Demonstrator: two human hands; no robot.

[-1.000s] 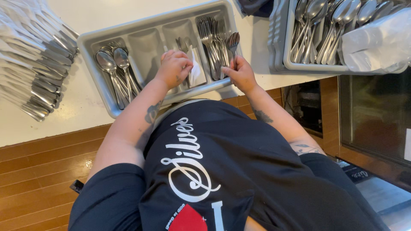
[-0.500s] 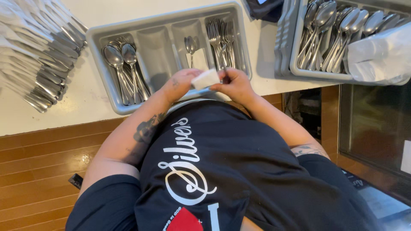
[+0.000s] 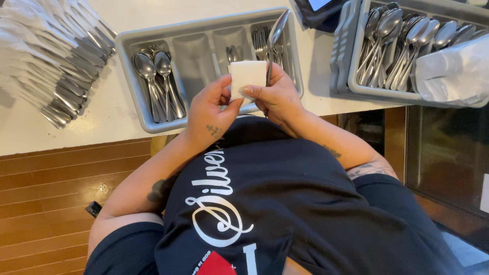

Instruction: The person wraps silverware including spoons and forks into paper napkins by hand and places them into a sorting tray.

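My left hand and my right hand meet just below the grey cutlery tray, above my dark shirt. Both pinch a folded white napkin held upright between them. My right hand also grips cutlery behind the napkin: a spoon bowl sticks up past the fingers over the tray. The tray's compartments hold spoons at the left, a few small pieces in the middle and forks at the right.
Rows of napkin-rolled cutlery lie fanned on the white counter at the left. A second grey bin with many spoons and a white cloth stands at the right. Wooden floor lies below the counter edge.
Both hands left the tray and drew back toward my body. They now hold a napkin and cutlery taken from the tray, with the napkin raised upright.
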